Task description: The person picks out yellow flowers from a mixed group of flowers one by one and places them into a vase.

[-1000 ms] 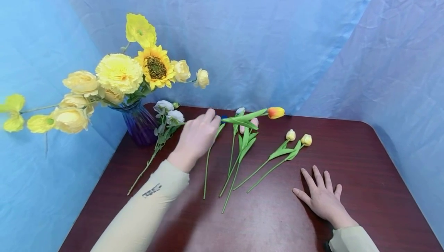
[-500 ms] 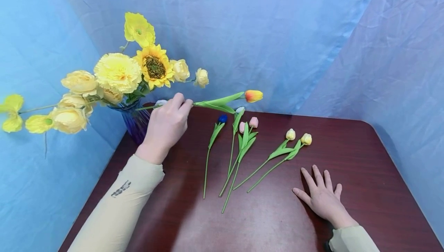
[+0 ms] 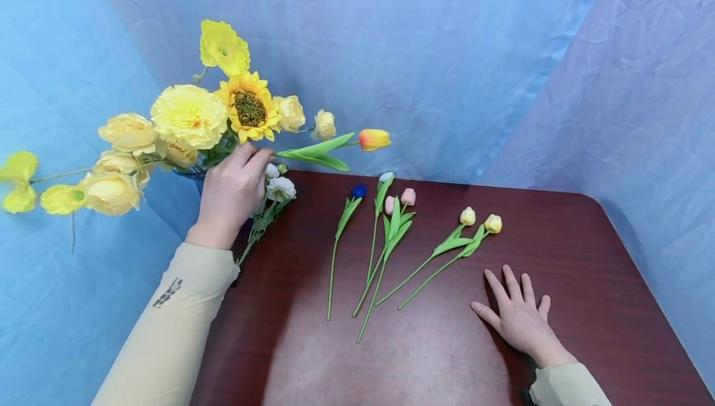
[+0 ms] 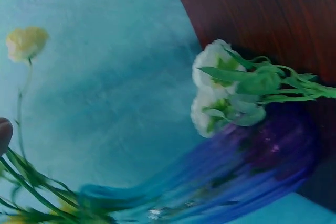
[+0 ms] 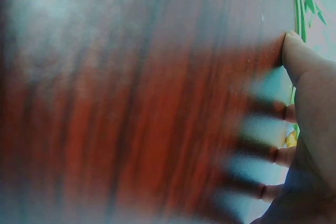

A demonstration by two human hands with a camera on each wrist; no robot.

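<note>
My left hand [image 3: 231,192] grips an orange-yellow tulip [image 3: 374,139] by its stem, right at the mouth of the blue glass vase [image 4: 252,156]. The tulip's head and leaves point to the right, while its lower stem is hidden behind the hand. Yellow flowers fill the vase, among them a sunflower [image 3: 249,108] and a big carnation-like bloom [image 3: 190,116]. In the head view the hand covers most of the vase. My right hand [image 3: 519,319] rests palm down on the table with its fingers spread, holding nothing.
A stem of white flowers [image 3: 281,189] lies beside the vase. Along the middle of the dark wooden table [image 3: 447,356] lie a blue tulip [image 3: 358,191], a white tulip [image 3: 386,177], two pink tulips [image 3: 408,197] and two pale yellow tulips [image 3: 493,224]. Blue cloth [image 3: 419,52] hangs behind.
My left hand has carried the orange-yellow tulip leftward from above the blue tulip to the vase's mouth, uncovering the blue tulip. My right hand has stayed put.
</note>
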